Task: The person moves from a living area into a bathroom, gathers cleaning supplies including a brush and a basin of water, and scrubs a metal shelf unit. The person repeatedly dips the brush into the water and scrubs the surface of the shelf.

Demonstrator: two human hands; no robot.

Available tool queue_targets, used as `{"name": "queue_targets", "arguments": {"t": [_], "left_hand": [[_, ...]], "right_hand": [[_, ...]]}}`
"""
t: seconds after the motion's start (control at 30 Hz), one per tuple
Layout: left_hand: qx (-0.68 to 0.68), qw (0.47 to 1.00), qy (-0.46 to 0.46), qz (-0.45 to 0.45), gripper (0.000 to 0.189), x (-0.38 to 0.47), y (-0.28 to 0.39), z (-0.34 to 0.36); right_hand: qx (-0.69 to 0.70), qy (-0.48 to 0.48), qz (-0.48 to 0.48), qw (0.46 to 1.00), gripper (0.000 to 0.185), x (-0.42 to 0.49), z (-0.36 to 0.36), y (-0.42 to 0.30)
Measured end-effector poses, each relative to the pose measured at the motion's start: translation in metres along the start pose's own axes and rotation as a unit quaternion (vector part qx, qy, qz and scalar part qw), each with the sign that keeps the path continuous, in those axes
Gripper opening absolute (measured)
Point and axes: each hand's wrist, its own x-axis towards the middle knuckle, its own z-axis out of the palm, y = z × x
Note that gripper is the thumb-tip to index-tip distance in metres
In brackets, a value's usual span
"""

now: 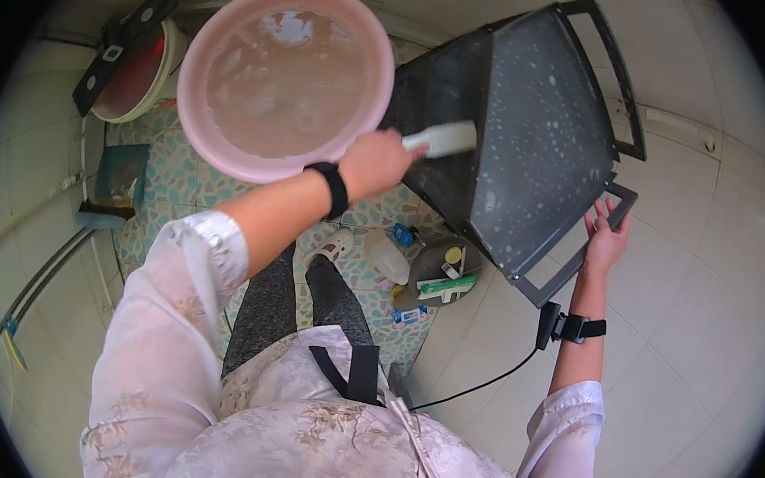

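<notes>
In my left hand [378,161] is a white brush-like tool [443,138], blurred, held against the side of a black box-shaped piece [540,123]. White specks and drops cover much of that piece, which is tilted and tapers in shape. Two angular frame loops project from its right side. My right hand [605,246] grips the lower loop [555,276], its fingers showing inside it. Close by my left wrist, a pink plastic basin [194,109] contains cloudy water with foam patches.
A pale bucket [166,80] has a dark panel [111,52] leaning across it. Below stands a teal dustpan [121,174]. A white plastic jug [388,256] and a dark basin of small items [435,253] sit on the patterned tile floor [163,201]. Tiled walls [673,316] close in.
</notes>
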Motion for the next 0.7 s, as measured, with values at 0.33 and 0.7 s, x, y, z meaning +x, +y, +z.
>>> {"name": "queue_targets", "arguments": {"t": [0.33, 0.7], "left_hand": [[-0.023, 0.984, -0.170, 0.052, 0.042, 0.001, 0.084, 0.047], [-0.056, 0.985, 0.046, -0.155, 0.038, 0.028, 0.038, 0.026]], "right_hand": [[-0.004, -0.003, 0.001, 1.000, 0.052, -0.003, 0.004, -0.005], [0.009, 0.005, 0.001, 1.000, 0.051, 0.006, 0.002, 0.003]]}}
